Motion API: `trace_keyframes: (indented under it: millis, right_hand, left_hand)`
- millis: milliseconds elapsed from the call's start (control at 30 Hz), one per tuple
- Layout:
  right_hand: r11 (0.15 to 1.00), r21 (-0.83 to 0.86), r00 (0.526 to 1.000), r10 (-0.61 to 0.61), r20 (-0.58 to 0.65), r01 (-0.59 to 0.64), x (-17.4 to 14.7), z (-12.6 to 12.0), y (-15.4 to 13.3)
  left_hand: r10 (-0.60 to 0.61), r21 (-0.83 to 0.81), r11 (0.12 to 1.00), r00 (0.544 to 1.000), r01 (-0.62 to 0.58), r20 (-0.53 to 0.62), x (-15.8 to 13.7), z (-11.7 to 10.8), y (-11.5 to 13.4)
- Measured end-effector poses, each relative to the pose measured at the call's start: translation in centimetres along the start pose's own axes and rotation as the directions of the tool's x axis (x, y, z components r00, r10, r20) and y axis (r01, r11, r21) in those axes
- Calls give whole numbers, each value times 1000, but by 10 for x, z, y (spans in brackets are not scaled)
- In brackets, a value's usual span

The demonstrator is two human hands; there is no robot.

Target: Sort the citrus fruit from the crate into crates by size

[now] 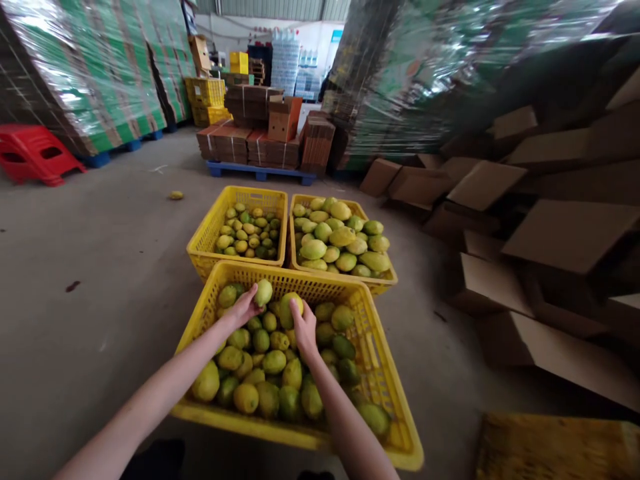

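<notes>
Over the near yellow crate (395, 373), my left hand (245, 308) is closed around a yellow-green lemon (263, 292). My right hand (304, 327) grips a larger, yellower lemon (289, 309) close beside it. Both fruits are held above the back half of the crate. Below them lie many loose lemons (274, 362), from dark green to yellow, in mixed sizes. Behind stand two more crates: the left crate (200, 250) contains smaller lemons (241, 235), and the right crate (383, 283) is heaped with large ones (343, 236).
Flattened cartons (225, 143) sit on a blue pallet (260, 172) behind the crates. Cardboard boxes (487, 183) are piled at the right. A red stool (37, 150) stands at far left, and one lemon (176, 195) lies on the floor. Wrapped stacks (100, 73) rise behind.
</notes>
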State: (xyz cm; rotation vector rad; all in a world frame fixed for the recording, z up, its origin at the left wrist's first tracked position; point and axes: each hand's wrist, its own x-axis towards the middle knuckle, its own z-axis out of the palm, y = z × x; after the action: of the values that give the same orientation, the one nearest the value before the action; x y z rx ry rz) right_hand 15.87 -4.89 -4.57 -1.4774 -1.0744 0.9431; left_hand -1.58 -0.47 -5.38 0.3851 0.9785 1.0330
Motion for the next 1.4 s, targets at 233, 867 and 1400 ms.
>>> trace_keyframes:
  millis: [233, 867, 1400]
  right_hand:
    - [994, 43, 994, 103, 36, -104, 1, 4, 10]
    - [785, 553, 928, 74, 364, -279, 7, -9, -3]
    - [967, 168, 981, -196, 9, 192, -3, 5, 6]
  left_hand:
    - [-26, -8, 1000, 1000, 26, 17, 3, -5, -17]
    - [178, 86, 976, 957, -201, 228, -8, -4, -10]
    - [472, 351, 724, 798, -593, 374, -24, 1, 3]
